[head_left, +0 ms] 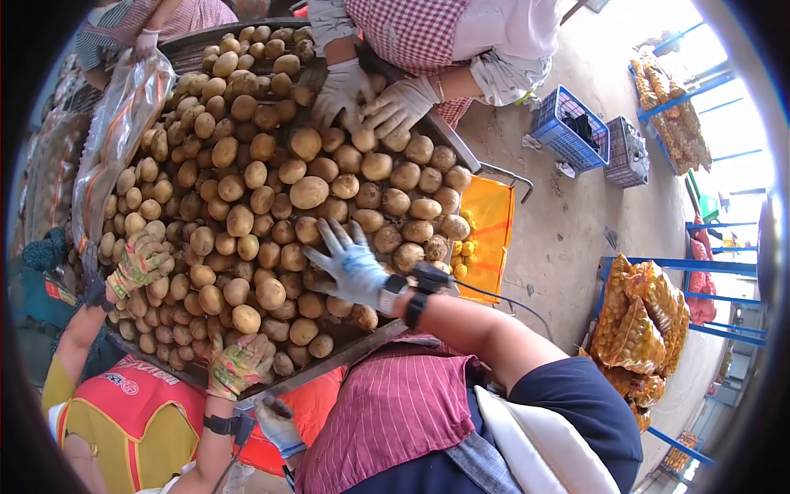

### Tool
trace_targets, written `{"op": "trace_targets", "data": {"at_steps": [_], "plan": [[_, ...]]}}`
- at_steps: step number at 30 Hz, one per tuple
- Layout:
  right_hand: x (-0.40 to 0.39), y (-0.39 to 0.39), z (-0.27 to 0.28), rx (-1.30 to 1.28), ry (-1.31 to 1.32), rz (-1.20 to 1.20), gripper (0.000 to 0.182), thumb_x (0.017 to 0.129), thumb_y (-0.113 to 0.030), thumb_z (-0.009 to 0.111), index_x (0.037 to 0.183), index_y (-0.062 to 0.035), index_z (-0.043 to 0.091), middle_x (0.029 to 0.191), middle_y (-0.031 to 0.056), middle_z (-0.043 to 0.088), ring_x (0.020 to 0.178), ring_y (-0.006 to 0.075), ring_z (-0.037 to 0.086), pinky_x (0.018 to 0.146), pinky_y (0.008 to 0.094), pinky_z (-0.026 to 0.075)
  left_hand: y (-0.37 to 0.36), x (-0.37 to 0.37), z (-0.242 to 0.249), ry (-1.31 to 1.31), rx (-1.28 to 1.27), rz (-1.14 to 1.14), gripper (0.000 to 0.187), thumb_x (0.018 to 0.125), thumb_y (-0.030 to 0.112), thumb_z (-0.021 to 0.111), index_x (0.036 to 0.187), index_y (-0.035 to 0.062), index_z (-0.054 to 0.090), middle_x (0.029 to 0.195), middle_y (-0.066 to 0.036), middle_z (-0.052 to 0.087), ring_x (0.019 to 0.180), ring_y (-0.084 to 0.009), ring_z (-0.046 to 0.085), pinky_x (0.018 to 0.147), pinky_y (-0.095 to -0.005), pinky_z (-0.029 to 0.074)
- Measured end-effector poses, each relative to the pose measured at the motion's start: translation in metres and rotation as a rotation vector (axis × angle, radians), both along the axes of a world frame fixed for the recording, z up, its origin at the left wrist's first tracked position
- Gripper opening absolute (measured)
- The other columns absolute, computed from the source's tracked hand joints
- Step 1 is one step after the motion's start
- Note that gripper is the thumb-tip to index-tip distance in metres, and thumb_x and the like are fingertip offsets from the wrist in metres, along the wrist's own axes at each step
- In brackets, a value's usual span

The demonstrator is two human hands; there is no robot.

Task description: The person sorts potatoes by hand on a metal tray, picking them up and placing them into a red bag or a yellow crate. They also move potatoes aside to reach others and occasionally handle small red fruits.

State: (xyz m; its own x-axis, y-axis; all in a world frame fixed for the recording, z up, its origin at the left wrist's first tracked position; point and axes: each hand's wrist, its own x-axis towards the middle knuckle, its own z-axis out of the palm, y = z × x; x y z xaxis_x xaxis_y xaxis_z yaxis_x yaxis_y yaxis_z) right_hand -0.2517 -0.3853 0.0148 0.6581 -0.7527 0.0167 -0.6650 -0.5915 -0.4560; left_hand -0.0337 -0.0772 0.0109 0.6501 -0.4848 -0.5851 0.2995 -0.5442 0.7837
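Note:
Potatoes point(240, 221) are heaped across a metal-edged sorting table point(346, 356). My right hand point(350, 260), in a dirty light-blue glove, lies on them with its fingers spread. My left hand point(279, 424) wears a glove with dark, soiled fingertips. It hangs low outside the table's near edge, beside red material point(317, 403). Its fingers are only partly visible, so I cannot make out whether it grips anything.
Across from me, a co-worker's white-gloved hands point(401, 105) touch the potatoes. Another's patterned gloves point(239, 362) work at left. An orange bag point(487, 239) hangs at the right end. Blue crates point(568, 132) and filled net sacks point(642, 321) stand farther right.

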Motion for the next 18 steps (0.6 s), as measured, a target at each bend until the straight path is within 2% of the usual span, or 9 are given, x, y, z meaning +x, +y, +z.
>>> {"op": "trace_targets", "data": {"at_steps": [1,3,7,10,12,13,14,15,18], "plan": [[-0.016,0.001,-0.006,-0.028,-0.025,0.077,0.078,0.08,-0.042,0.07,0.146,-0.0139,0.039,0.152,0.0218,0.032,0.144,0.0399,0.026,0.112,0.0637,0.022,0.008,-0.015,0.001,0.131,-0.075,0.264,0.034,0.095,0.044,0.051,0.097,0.0106,0.06,0.087,-0.002,0.057,0.074,-0.0145,0.048,0.063,-0.0312,0.038],[-0.046,0.006,-0.018,-0.136,-0.092,0.12,0.08,0.077,-0.04,0.073,0.145,-0.0151,0.042,0.149,0.0136,0.04,0.142,0.0357,0.03,0.111,0.0608,0.026,0.007,-0.03,0.0,0.155,-0.093,0.388,0.039,0.1,0.044,0.049,0.09,0.008,0.058,0.068,-0.003,0.057,0.052,-0.0124,0.048,0.047,-0.0255,0.038],[-0.083,0.006,-0.014,-0.083,0.091,0.02,0.077,0.08,-0.05,0.069,0.145,-0.0177,0.042,0.154,0.0152,0.033,0.142,0.0377,0.03,0.109,0.0674,0.023,-0.017,-0.05,0.016,0.066,-0.033,0.245,0.036,0.101,0.04,0.049,0.088,0.0077,0.057,0.068,-0.002,0.055,0.053,-0.012,0.048,0.047,-0.026,0.037],[-0.065,0.003,-0.013,-0.036,0.044,-0.123,0.076,0.08,-0.05,0.069,0.144,-0.0181,0.042,0.153,0.0183,0.032,0.142,0.0395,0.029,0.11,0.0684,0.021,-0.036,-0.06,0.021,0.017,-0.025,0.151,0.034,0.101,0.036,0.047,0.088,0.0053,0.057,0.069,-0.002,0.055,0.055,-0.0116,0.048,0.05,-0.0261,0.037],[-0.038,0.003,-0.015,-0.069,-0.086,-0.189,0.073,0.08,-0.046,0.07,0.139,-0.0103,0.046,0.148,0.0232,0.035,0.141,0.0422,0.03,0.108,0.0708,0.02,-0.063,-0.071,0.024,-0.265,-0.021,-0.032,0.034,0.102,0.032,0.046,0.088,0.0038,0.057,0.072,-0.003,0.056,0.059,-0.0111,0.048,0.053,-0.026,0.038],[-0.026,0.002,-0.016,-0.027,-0.118,-0.18,0.073,0.078,-0.045,0.071,0.137,-0.0081,0.048,0.146,0.0242,0.036,0.14,0.0431,0.031,0.109,0.07,0.02,-0.075,-0.07,0.024,-0.335,-0.075,-0.229,0.032,0.102,0.03,0.047,0.092,0.0021,0.059,0.077,-0.004,0.06,0.063,-0.0116,0.051,0.057,-0.0261,0.041],[-0.015,0.003,-0.026,0.032,-0.291,-0.169,0.075,0.076,-0.044,0.072,0.136,-0.0063,0.047,0.145,0.0253,0.037,0.139,0.0439,0.031,0.111,0.068,0.017,-0.089,-0.075,0.021,-0.393,-0.096,-0.296,0.028,0.101,0.025,0.05,0.101,-0.0009,0.061,0.09,-0.009,0.064,0.076,-0.0173,0.059,0.069,-0.0312,0.049],[-0.003,0.007,-0.035,0.016,-0.461,-0.138,0.074,0.076,-0.042,0.073,0.135,-0.0048,0.048,0.143,0.0268,0.039,0.139,0.044,0.031,0.113,0.0647,0.018,-0.103,-0.076,0.013,-0.568,-0.123,-0.436,0.027,0.099,0.023,0.052,0.107,-0.0022,0.061,0.101,-0.012,0.064,0.088,-0.0212,0.06,0.079,-0.0347,0.049],[0.009,0.019,-0.03,-0.043,-0.362,-0.133,0.061,0.08,-0.036,0.068,0.13,-0.0033,0.051,0.139,0.0248,0.045,0.137,0.043,0.035,0.113,0.059,0.025,-0.157,-0.102,0.022,-0.889,-0.198,-0.839,0.034,0.096,0.019,0.057,0.121,-0.0042,0.058,0.128,-0.019,0.056,0.118,-0.0312,0.053,0.103,-0.044,0.041]]}}
